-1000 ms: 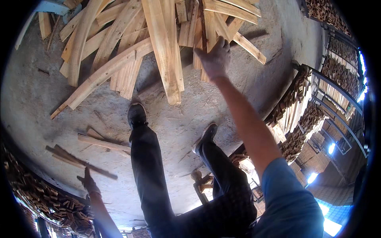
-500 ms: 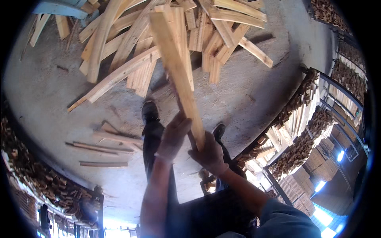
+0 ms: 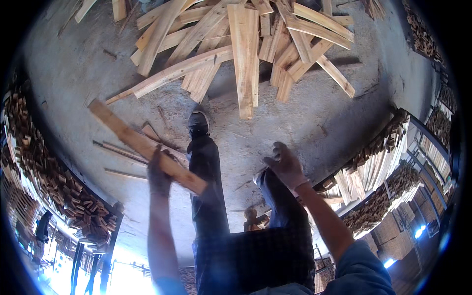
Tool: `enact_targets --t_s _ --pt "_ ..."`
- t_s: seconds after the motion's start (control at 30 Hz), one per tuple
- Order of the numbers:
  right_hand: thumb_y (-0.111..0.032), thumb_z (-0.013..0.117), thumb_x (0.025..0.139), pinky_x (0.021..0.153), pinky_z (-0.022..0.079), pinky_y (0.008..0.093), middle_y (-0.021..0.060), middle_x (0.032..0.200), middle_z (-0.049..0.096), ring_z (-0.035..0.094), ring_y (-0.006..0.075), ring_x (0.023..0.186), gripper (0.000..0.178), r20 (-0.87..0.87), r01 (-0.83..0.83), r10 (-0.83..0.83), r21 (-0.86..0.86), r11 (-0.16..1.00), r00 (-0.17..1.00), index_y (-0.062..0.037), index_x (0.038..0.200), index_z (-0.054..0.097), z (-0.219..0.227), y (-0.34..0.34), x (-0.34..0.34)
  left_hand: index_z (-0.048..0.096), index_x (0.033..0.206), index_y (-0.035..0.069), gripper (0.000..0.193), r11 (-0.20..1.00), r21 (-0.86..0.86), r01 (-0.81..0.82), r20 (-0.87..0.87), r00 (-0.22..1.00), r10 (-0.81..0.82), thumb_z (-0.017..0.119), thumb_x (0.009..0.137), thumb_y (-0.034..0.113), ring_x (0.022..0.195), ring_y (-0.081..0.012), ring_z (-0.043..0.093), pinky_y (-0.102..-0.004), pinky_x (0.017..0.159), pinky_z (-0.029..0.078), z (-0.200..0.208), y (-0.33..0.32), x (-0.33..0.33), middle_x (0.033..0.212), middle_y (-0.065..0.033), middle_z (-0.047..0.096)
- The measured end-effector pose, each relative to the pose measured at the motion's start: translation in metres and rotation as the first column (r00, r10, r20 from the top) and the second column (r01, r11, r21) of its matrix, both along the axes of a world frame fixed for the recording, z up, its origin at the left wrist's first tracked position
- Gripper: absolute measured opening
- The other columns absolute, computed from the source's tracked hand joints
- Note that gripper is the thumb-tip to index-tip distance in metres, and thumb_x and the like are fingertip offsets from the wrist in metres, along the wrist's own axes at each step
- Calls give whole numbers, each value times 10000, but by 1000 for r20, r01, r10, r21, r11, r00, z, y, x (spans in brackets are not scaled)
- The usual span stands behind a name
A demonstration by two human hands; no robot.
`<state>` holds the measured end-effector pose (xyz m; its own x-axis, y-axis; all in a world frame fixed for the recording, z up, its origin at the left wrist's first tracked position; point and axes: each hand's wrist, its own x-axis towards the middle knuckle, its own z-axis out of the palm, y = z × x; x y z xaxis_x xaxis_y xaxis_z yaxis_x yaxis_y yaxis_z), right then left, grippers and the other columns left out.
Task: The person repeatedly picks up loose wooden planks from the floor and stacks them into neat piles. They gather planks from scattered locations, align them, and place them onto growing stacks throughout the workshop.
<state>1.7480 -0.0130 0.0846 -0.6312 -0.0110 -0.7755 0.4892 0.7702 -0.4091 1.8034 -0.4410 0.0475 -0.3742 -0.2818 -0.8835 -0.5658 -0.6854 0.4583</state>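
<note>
The left hand (image 3: 160, 176) clamps a wooden plank (image 3: 127, 135) while the right hand (image 3: 287, 167) hangs with fingers apart.

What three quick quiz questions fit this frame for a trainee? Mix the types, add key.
1. What is in the left hand?
2. True or false: the pile of boards is a neat stack with every piece lined up the same way.
3. Pick one. The right hand is:
A) wrapped around a hammer
B) open and holding nothing
C) resting on the pile

Key:
1. A plank.
2. False: the boards fan out at different angles on the floor.
3. B.
</note>
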Motion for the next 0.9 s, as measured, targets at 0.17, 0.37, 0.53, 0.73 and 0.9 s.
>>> enact_targets --t_s 0.17,0.37,0.53,0.73,0.9 --pt "-393 806 902 967 557 417 199 1172 716 709 340 1070 662 -14 -43 42 -29 999 999 -23 1391 555 -54 9 -38 565 1454 62 524 998 -50 30 19 999 -29 623 1066 409 1031 -200 616 -380 898 555 -10 -88 56 1126 -86 628" --pt "-402 759 958 984 550 399 220 1226 702 702 317 1128 631 -4 -312 328 -319 895 945 -18 1408 540 -50 -45 -27 553 1401 60 689 989 131 -73 -91 992 85 753 947 538 976 -224 661 -393 889 573 10 -53 5 1106 -87 665" --pt "-410 668 1036 936 547 414 197 1229 694 698 293 1095 489 412 10 289 -589 808 864 -15 1321 621 57 -184 -14 576 1355 71 650 943 278 -183 -181 954 239 731 955 559 1003 -241 661 -407 894 570 41 7 -21 1115 -83 663" --pt "-347 536 1082 750 566 405 187 990 703 708 284 848 377 48 -482 544 -402 778 838 -10 1188 669 115 -190 -15 476 1537 67 609 997 -74 3 3 1000 -3 619 1058 414 1109 -179 655 -336 929 575 108 40 42 1209 -74 681" --pt "-301 628 984 624 569 435 162 719 692 722 282 672 316 390 -238 301 -202 950 870 -7 891 698 204 -206 -70 645 1340 95 503 199 -468 861 484 438 -758 661 937 396 1004 -399 715 -525 829 581 197 66 101 1078 -252 717"
